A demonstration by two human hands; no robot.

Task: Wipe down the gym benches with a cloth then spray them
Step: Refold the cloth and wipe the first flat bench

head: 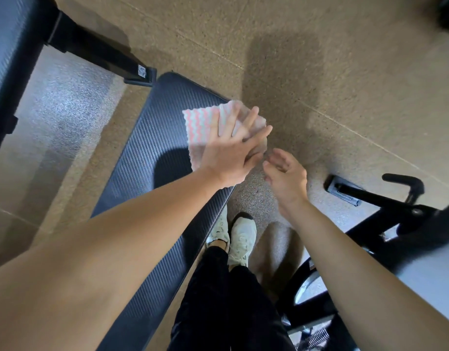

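Second bench pad (5, 59) sitting at far left, its black frame leg (99, 54) running toward center. Main bench (147, 153) lying diagonally mid-frame. Pink-and-white striped cloth (200, 122) sitting on the bench's far right corner, overhanging the edge. Left hand (231, 155) pressing flat on the cloth, fingers straight and slightly spread. Right hand (286, 176) hovering just beside it over the floor (345, 72), fingers loosely curled, gripping nothing. White sneakers (241, 236) standing beside the bench. Black machine frame (385, 206) sitting at right.

Ribbed, faintly glossy bench pad (152, 153) — soft cloth (200, 122), speckled rough floor (319, 59).
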